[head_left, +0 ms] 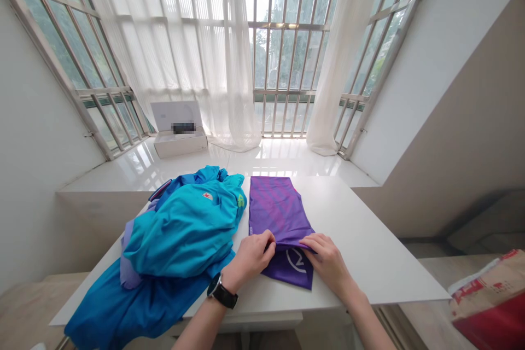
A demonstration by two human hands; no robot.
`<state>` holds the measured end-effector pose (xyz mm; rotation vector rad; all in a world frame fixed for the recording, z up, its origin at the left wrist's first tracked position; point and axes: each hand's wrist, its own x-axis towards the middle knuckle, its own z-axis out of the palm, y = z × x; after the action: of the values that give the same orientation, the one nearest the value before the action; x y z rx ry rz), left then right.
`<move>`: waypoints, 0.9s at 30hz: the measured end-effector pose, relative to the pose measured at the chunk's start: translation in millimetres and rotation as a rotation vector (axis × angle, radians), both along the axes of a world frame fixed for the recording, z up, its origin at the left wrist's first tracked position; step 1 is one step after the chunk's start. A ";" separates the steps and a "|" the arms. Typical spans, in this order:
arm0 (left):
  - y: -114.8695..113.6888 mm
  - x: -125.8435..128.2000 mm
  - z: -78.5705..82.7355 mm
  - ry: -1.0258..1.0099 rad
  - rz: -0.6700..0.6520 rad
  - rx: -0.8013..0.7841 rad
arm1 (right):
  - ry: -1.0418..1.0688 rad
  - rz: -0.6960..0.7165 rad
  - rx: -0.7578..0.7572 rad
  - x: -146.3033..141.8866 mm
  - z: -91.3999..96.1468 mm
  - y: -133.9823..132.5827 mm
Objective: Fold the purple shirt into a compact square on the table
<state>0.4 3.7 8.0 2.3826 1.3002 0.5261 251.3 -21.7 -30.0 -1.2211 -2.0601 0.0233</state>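
A purple garment (279, 208) lies folded into a narrow strip on the white table (348, 229), with a pale round logo on its near part. My left hand (255, 256) pinches a raised crease of the cloth on its left side. At the right side of that same crease, my right hand (327, 263) grips the fabric between thumb and fingers. The near end of the garment lies flat below both hands. What kind of garment it is, I cannot tell. A black watch (222, 291) is on my left wrist.
To the left, a loose heap of turquoise clothing (184, 229) and blue clothing (143, 306) hangs over the table's front edge. Behind the table, a white box (180, 142) stands on the window ledge (283, 156). A red and tan bag (492, 295) sits at the lower right.
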 end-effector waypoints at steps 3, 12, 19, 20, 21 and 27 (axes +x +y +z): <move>-18.0 5.1 11.1 -0.004 -0.077 0.158 | 0.026 -0.010 -0.021 0.4 0.4 0.6; -56.9 37.3 -7.9 0.269 -0.373 0.365 | 0.131 -0.038 -0.050 0.6 -2.0 1.9; -57.9 42.0 -24.2 0.286 -0.382 0.512 | 0.116 -0.015 0.008 2.4 -5.1 0.8; -57.3 41.8 -22.9 0.288 -0.387 0.526 | 0.116 -0.017 0.017 2.8 -5.6 1.0; -56.7 41.5 -21.2 0.292 -0.392 0.533 | 0.119 -0.019 0.024 3.2 -6.2 1.2; -54.8 38.5 -9.9 0.330 -0.436 0.506 | 0.151 -0.031 0.038 4.4 -11.3 1.5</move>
<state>39.0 -51.1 -2.0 3.1680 0.7695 0.3684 255.7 -20.1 -41.3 -1.1905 -1.9027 0.0602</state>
